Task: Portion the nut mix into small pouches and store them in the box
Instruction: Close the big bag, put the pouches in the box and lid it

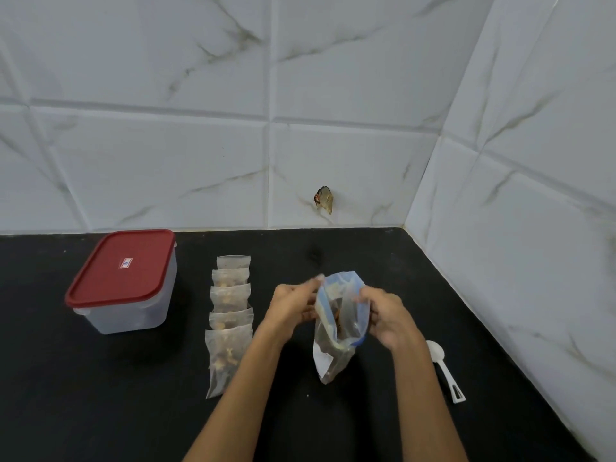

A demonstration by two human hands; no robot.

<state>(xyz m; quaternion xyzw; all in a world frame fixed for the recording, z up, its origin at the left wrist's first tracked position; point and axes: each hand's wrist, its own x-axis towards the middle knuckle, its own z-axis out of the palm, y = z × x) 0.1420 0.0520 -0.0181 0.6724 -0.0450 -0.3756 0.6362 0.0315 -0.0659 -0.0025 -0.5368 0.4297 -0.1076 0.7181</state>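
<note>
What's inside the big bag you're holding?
Both hands hold the bag open; brown nut mix shows near its mouth. How much remains lower down is hidden by cloudy plastic.

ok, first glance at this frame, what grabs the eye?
Centre: both hands, left hand and right hand, grip the mouth of a clear blue-zip plastic bag of nut mix. To its left lies a row of small clear filled pouches, and further left stands a translucent box with a red lid.

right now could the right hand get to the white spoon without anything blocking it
Probably yes. The white spoon lies bare on the counter just beside the right hand, nothing between them. But that hand, with the left hand, grips the big bag and must let go first.
</note>
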